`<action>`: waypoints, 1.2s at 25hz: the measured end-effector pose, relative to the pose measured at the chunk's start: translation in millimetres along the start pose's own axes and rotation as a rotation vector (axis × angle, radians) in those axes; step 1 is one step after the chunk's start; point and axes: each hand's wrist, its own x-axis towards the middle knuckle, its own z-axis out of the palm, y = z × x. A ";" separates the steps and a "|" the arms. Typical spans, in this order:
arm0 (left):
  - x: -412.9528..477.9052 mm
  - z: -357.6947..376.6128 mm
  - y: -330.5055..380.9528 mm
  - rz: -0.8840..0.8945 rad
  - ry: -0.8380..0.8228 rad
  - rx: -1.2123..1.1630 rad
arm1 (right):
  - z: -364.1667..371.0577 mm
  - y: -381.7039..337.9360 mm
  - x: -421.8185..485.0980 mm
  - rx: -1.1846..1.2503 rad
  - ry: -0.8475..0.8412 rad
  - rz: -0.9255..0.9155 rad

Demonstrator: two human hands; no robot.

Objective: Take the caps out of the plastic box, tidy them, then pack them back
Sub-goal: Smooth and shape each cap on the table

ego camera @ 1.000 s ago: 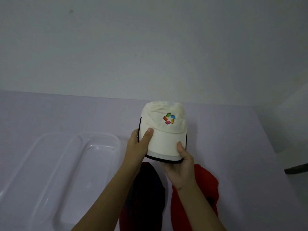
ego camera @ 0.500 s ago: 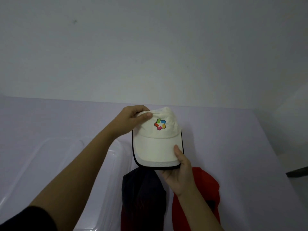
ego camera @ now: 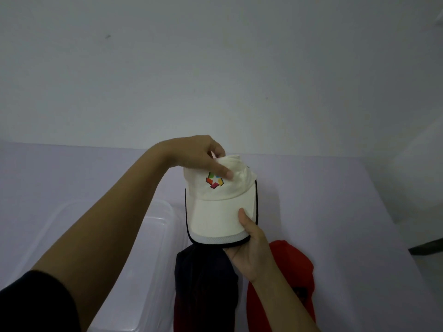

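Held up over the table (ego camera: 323, 200), between both hands: a cream cap (ego camera: 219, 207) with a coloured emblem and dark-edged brim. Left hand (ego camera: 199, 155) reached over the crown from the far side, thumb and fingertips pinched closed on the soft top fabric. Right hand (ego camera: 251, 248) cupped under the brim's near right corner, thumb pressed on top, fingers hidden beneath. Long axis of the cap running crown-far to brim-near, tilted slightly, brim pointing back toward the wearer. Probably mid-tidying: crown being shaped or flattened against the brim. Clear plastic box (ego camera: 158, 226) down and to the left, just beside the left forearm, so nearer the left hand for packing. Below the cream cap, lying on the table: a dark navy cap (ego camera: 203, 283) and a red cap (ego camera: 292, 271), side by side, not yet packed.
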 end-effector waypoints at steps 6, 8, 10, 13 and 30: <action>-2.0 -5.0 19.5 -0.092 -0.132 0.064 | 3.2 2.5 -1.3 -0.069 -0.034 0.029; -1.4 -6.1 24.0 -0.108 -0.141 0.157 | 3.4 3.3 -0.7 -0.089 -0.032 0.035; -1.2 -4.3 27.0 -0.135 -0.148 0.147 | 3.6 2.3 0.7 -0.086 -0.036 0.027; 2.4 3.7 30.3 -0.205 -0.050 0.122 | 4.3 2.3 2.7 -0.050 -0.040 0.017; -3.7 95.1 -40.3 -0.568 0.739 -1.314 | -4.4 -32.9 23.8 -0.176 -0.014 -0.107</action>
